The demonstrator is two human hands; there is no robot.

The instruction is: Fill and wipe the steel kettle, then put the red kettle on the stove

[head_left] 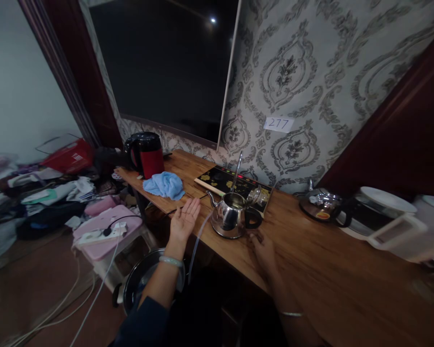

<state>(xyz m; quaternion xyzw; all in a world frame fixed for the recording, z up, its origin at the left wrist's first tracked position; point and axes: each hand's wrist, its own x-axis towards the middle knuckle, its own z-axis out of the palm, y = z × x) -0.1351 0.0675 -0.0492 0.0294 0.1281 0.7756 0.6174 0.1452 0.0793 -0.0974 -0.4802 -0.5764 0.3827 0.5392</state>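
Note:
A shiny steel kettle [228,217] with a black handle [253,218] stands upright and uncovered on the wooden table near its front edge. My left hand [183,220] is held palm up beside the spout, fingers stretched out and nothing in it. Low by the kettle's handle is my right hand [263,248], its fingers loosely bent and apart; I see nothing in it. Behind the kettle lies a black electric tea stove [217,177] with gold flowers and a lit red light. A curved metal spout pipe [237,168] rises from it. A glass-like lid [257,196] sits at its right.
A blue cloth [164,185] lies left of the stove, before a red and black electric kettle [152,159]. Another steel kettle [320,205] and white-lidded pitchers [386,202] stand right. Below the edge are a clear hose [196,246], a bucket [133,279] and a pink stool [110,219].

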